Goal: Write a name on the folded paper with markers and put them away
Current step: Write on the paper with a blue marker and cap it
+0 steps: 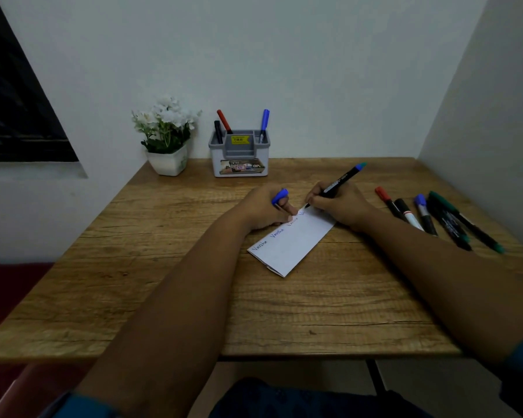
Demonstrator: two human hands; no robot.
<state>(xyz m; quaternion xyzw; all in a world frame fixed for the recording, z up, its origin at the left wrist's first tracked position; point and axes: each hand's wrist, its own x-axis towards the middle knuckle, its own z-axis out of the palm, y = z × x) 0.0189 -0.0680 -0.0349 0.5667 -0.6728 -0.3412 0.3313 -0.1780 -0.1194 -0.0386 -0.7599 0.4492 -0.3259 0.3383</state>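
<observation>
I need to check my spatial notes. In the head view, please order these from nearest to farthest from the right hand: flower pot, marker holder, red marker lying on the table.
1. Red marker, just right of the right hand.
2. Marker holder, behind, at the wall.
3. Flower pot, far back left.

I see my right hand (335, 206) press a blue-ended marker (337, 184) to folded paper (293, 242) on the wooden counter (194, 282); my left hand (266, 209) grips its blue cap (280, 197), fingertips pinning the paper.

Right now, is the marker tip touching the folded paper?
Touching: the head view shows the marker tip meeting the folded paper at its far end.
</observation>
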